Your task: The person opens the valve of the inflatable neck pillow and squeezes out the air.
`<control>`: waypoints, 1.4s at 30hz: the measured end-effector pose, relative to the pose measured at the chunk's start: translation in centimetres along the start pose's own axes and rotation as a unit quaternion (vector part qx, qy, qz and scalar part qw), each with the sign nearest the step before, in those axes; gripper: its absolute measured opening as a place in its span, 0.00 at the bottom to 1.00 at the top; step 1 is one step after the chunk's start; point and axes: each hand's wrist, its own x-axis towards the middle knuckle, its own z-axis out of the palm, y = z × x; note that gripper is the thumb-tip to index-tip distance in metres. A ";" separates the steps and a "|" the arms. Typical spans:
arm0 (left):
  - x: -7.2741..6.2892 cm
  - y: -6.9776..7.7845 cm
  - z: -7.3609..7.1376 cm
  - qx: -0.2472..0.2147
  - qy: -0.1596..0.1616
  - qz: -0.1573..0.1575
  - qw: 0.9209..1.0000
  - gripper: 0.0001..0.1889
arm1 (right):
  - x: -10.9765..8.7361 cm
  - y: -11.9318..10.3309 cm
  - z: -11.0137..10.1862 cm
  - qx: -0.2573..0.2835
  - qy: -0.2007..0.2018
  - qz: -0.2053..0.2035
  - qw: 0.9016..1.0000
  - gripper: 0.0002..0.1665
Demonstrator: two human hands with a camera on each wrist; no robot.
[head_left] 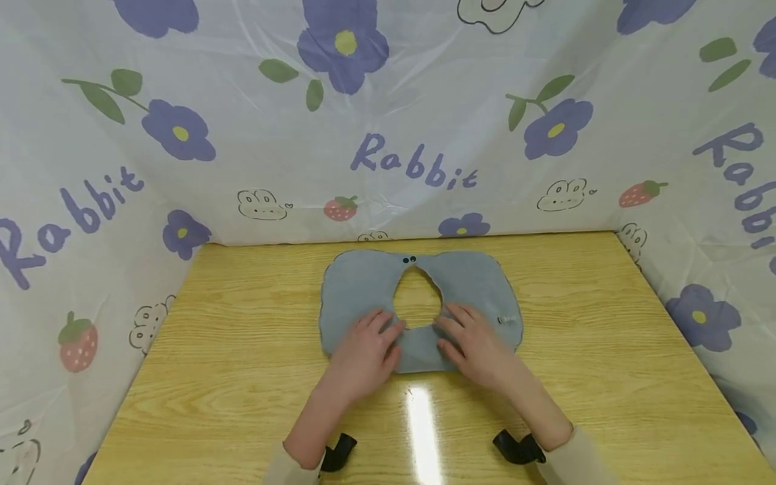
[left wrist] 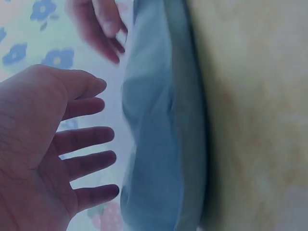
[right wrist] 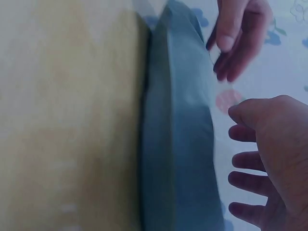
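A grey-blue inflatable neck pillow [head_left: 358, 283] lies on the wooden table, puffed up, with an oval hole in its middle. Two dark snaps sit at its far edge, and a small clear valve [head_left: 506, 320] shows on its right side. My left hand [head_left: 366, 350] is over the pillow's near left part, fingers spread and relaxed. Over the near right part is my right hand [head_left: 479, 347], its fingertips by the hole's rim. In the left wrist view the left hand's spread fingers [left wrist: 91, 139] point at the pillow's side [left wrist: 154, 144]; the right wrist view shows the same for the right hand [right wrist: 284, 159].
The wooden table [head_left: 254, 377] reaches to a white printed cloth [head_left: 412, 121] that hangs behind and at both sides. Black camera mounts [head_left: 518, 446] are strapped at the wrists. A bright light reflection crosses the table's front.
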 end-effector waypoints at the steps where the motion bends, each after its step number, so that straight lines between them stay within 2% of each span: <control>1: 0.3 -0.5 -0.2 -0.008 0.010 -0.005 1.000 0.19 | 0.3 0.4 -0.2 -0.005 0.007 0.002 1.000 0.22; 6: 1.7 -2.7 -1.0 -0.058 0.048 -0.036 0.997 0.19 | 2.1 2.8 -0.8 -0.034 0.022 0.022 0.999 0.24; 11: 3.6 -4.4 -2.2 -0.096 0.046 -0.049 0.993 0.20 | 3.7 4.9 -1.2 -0.047 0.017 0.056 0.997 0.24; 15: 5.9 -6.0 -2.8 -0.070 0.028 -0.059 0.995 0.21 | 5.5 6.5 -2.4 -0.032 -0.016 0.092 0.995 0.27; 18: 7.6 -7.0 -3.2 -0.044 0.004 -0.080 0.996 0.22 | 7.1 7.9 -3.7 -0.014 -0.043 0.117 0.992 0.29; 23: 9.5 -8.2 -3.6 -0.023 -0.048 -0.117 0.992 0.24 | 9.4 9.8 -4.7 -0.011 -0.089 0.126 0.988 0.33; 26: 10.0 -8.8 -3.3 -0.022 -0.075 -0.131 0.988 0.26 | 10.0 10.2 -4.2 -0.012 -0.116 0.121 0.986 0.34; 29: 10.4 -9.3 -2.4 -0.029 -0.090 -0.138 0.986 0.27 | 10.2 10.1 -3.5 -0.018 -0.126 0.115 0.985 0.34; 32: 10.6 -9.7 -1.4 -0.024 -0.089 -0.136 0.986 0.27 | 10.1 9.9 -2.9 -0.022 -0.129 0.115 0.985 0.34; 35: 10.5 -9.8 -0.6 0.003 -0.079 -0.123 0.989 0.26 | 9.9 9.7 -2.3 -0.022 -0.135 0.116 0.984 0.33; 39: 10.0 -9.8 0.0 0.031 -0.074 -0.112 0.991 0.24 | 9.2 9.7 -1.4 -0.026 -0.139 0.113 0.983 0.33; 42: 9.7 -9.8 0.3 0.030 -0.078 -0.115 0.990 0.23 | 8.7 9.7 -0.8 -0.024 -0.140 0.117 0.983 0.33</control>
